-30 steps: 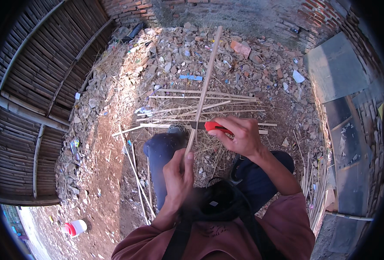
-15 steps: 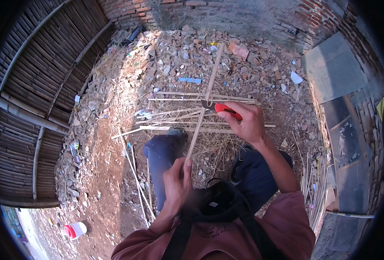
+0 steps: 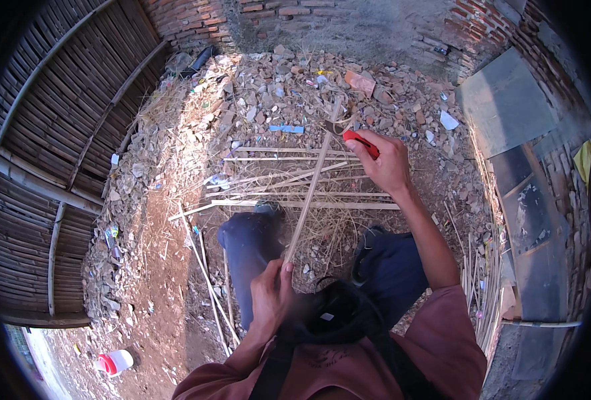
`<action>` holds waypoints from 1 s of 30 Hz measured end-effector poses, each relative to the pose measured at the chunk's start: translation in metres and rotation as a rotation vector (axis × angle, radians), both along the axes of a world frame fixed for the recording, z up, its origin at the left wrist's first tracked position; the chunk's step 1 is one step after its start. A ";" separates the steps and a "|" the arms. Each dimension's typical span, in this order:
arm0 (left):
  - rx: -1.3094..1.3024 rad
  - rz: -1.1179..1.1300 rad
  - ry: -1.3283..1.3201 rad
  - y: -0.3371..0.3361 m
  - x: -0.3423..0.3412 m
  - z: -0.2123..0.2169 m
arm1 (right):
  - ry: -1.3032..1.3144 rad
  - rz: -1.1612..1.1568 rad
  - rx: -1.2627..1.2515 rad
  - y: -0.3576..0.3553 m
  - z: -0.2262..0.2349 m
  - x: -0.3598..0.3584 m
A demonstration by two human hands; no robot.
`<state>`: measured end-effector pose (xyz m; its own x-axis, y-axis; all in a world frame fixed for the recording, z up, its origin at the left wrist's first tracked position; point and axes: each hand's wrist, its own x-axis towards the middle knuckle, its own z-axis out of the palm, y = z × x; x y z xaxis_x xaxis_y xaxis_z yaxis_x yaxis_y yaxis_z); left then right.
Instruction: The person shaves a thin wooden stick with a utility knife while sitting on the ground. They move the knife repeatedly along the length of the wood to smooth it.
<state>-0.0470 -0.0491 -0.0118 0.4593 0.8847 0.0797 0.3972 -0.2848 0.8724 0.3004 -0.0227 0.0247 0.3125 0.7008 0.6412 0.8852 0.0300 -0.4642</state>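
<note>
Left hand [image 3: 271, 293] gripping bamboo strip [image 3: 312, 187], knife [image 3: 361, 143] now farther up

Bamboo strip [image 3: 312, 190]: long, thin, pale tan, flat sliver. Runs diagonally from the near end just above the person's knees up and away to the far end over the rubble. Raised off the ground, not lying on it. It crosses over the row of similar pale slats lying sideways on the dirt. Near end pinched in the left hand [image 3: 272, 293], far end at the right hand [image 3: 385, 163].

Knife [image 3: 361, 143]: red handle, short, closed in the right hand's grip. Dark blade tip meets the strip at its far end, where a thin shaving curls off.
</note>
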 end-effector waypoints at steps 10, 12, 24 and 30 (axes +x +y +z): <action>-0.071 -0.044 0.067 -0.002 -0.016 0.000 | 0.226 -0.394 -0.315 -0.011 -0.011 0.081; -0.052 -0.023 0.096 0.007 -0.014 0.003 | 0.237 -0.328 -0.435 -0.010 -0.013 0.065; -0.717 -0.297 -0.344 0.044 0.010 -0.003 | 0.653 0.228 -0.134 -0.025 -0.004 0.008; -0.842 -0.308 -0.379 0.052 0.018 0.005 | 0.902 0.535 -0.154 -0.031 -0.010 -0.030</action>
<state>-0.0289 0.0026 -0.0064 0.7547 0.5647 -0.3340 0.0608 0.4467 0.8926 0.2700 -0.0541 0.0144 0.2555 0.9418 0.2186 0.1005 0.1990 -0.9748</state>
